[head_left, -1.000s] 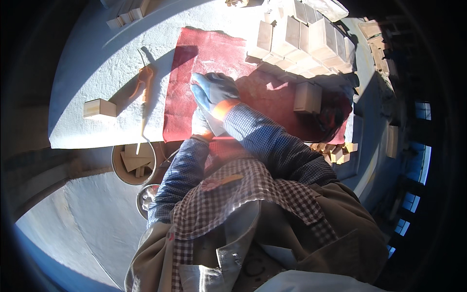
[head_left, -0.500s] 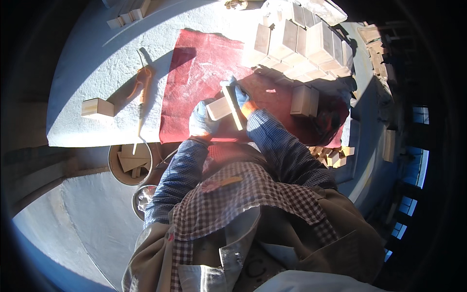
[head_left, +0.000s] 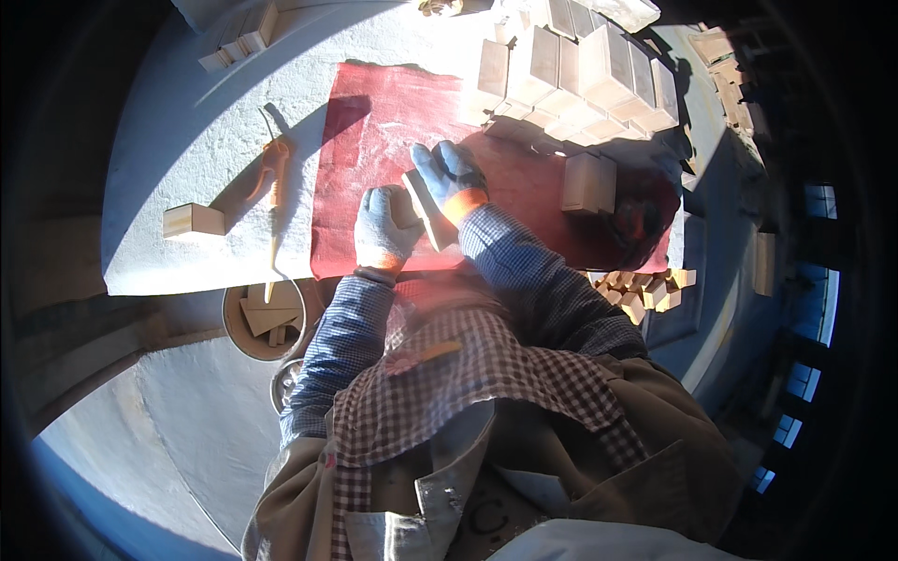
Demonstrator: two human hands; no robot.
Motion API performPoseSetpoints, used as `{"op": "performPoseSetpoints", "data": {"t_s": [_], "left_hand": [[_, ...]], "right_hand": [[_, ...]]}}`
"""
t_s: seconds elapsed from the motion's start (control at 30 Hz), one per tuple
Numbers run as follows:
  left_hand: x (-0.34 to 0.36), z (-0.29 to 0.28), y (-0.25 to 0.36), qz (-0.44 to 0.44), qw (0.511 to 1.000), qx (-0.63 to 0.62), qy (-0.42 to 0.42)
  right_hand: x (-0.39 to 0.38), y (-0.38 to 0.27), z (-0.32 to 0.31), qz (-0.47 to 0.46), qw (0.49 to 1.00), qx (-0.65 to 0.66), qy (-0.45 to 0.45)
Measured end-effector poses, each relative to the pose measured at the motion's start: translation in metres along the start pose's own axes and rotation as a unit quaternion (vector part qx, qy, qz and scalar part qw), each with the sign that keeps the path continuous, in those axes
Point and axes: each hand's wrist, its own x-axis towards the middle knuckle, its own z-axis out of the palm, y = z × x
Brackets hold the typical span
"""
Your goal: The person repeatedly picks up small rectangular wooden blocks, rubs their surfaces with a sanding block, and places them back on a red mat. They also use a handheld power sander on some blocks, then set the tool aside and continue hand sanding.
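Observation:
My gloved left hand (head_left: 383,227) is closed at the left of a small wooden block, mostly hidden by the fingers and by a flat wooden bar. My gloved right hand (head_left: 451,172) grips that flat wooden bar (head_left: 429,213), which stands slanted against the block's right side. Both gloves are blue-grey with orange cuffs. Beneath them lies a red cloth (head_left: 369,126) on the pale worktable. Right of my hands, a wooden box-shaped block (head_left: 588,183) stands on the cloth.
A large stack of wooden blocks (head_left: 571,79) rises at the back right. Leftward lie an orange-handled tool (head_left: 274,178) and a single block (head_left: 194,221). Below the table edge are a round bin (head_left: 231,327) with wood scraps and several small wooden pieces (head_left: 639,292).
My right hand has moved slightly left, and the flat bar with it. The block in my left hand was plainly visible before; now it is mostly covered. The view has shifted slightly.

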Motion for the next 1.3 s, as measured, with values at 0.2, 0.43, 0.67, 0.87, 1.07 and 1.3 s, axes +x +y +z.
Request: {"op": "performPoseSetpoints", "data": {"t_s": [0.2, 0.43, 0.67, 0.87, 1.07, 1.3], "left_hand": [[-0.028, 0.003, -0.049, 0.042, 0.997, 0.027, 0.058], [-0.037, 0.007, -0.066, -0.06, 0.985, 0.162, -0.01], [-0.035, 0.001, -0.062, 0.089, 0.987, 0.108, 0.075], [-0.034, 0.01, -0.067, 0.046, 0.984, 0.154, 0.074], [-0.036, 0.009, -0.075, 0.097, 0.983, 0.132, 0.082], [-0.008, -0.006, -0.009, 0.058, 0.979, 0.194, 0.016]], "right_hand": [[0.017, 0.031, -0.011, 0.092, 0.993, 0.071, 0.019], [-0.026, -0.056, 0.068, -0.164, 0.951, -0.217, -0.146], [0.017, -0.014, 0.029, -0.123, 0.973, -0.192, -0.043], [-0.021, -0.049, 0.05, -0.196, 0.959, -0.195, -0.068], [0.001, -0.002, 0.044, -0.106, 0.983, -0.117, -0.089], [0.004, 0.124, 0.004, 0.147, 0.98, -0.135, 0.003]]}}
